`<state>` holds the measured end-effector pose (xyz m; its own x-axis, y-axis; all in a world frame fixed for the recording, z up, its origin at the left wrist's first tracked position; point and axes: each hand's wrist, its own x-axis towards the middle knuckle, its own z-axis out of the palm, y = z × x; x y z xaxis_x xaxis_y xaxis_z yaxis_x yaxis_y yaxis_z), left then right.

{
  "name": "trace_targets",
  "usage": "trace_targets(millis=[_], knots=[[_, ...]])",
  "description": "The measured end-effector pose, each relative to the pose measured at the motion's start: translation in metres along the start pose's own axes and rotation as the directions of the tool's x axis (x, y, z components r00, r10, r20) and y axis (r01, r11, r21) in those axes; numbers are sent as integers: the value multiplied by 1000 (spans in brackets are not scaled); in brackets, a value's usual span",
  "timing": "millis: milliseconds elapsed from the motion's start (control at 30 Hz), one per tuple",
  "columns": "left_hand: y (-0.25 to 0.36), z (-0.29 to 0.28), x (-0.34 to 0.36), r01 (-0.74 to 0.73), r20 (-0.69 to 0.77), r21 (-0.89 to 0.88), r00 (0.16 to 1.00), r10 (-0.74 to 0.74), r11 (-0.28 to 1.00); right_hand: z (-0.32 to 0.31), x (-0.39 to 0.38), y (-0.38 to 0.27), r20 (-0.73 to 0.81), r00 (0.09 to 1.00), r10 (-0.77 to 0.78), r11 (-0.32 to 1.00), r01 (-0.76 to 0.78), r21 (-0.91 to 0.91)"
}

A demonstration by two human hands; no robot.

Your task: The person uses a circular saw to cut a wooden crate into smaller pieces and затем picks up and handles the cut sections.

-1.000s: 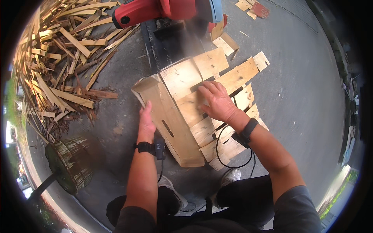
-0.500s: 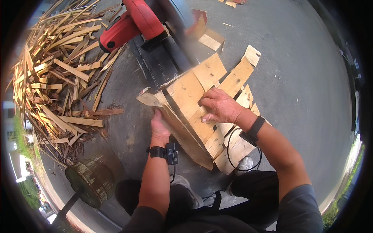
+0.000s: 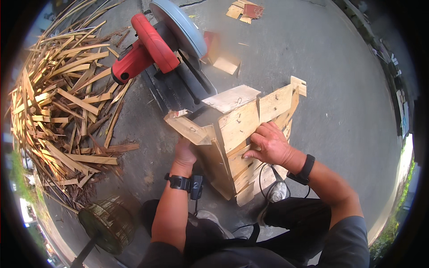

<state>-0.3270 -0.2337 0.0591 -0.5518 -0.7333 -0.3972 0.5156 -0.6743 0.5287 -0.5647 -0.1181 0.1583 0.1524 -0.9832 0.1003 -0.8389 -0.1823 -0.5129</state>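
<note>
A broken wooden crate [image 3: 237, 129] of thin pale slats, with bent staples sticking out of them, stands tilted in front of my knees. My right hand [image 3: 269, 145] is closed over the slats on its right face, fingers hooked into a gap. At its left side my left hand [image 3: 183, 154] supports the crate, with the fingertips hidden behind the wood. Just beyond the crate is a red cut-off saw [image 3: 154, 42] with a blue-grey round guard [image 3: 181, 24] and a dark metal base [image 3: 167, 91].
A large heap of split wood strips [image 3: 73, 105] covers the floor at left. Near my left knee lies a weathered round wooden block [image 3: 107, 221] with a handle. Small crate pieces [image 3: 227, 64] lie past the saw. A black cable [image 3: 263, 178] loops beside my right leg.
The crate has been pulled away from the saw and tipped more upright, its top face now showing. Both hands have moved with it. The saw sits lower and fully in view.
</note>
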Motion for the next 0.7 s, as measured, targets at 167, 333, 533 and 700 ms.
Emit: trace_targets(millis=[167,333,533,700], knots=[[21,36,-11,-151,96,193,986,135,969,-17,-15,-3,-88,981,175,966,-188,-179],[15,39,-17,-129,45,205,992,122,970,-25,-14,-17,-139,981,137,954,-168,-250],[17,37,-4,-56,139,280,990,18,958,-39,-13,-32,-216,964,152,940,-209,-270],[9,34,-2,20,211,462,969,-132,887,-72,-17,-28,-363,852,376,875,-456,-163]])
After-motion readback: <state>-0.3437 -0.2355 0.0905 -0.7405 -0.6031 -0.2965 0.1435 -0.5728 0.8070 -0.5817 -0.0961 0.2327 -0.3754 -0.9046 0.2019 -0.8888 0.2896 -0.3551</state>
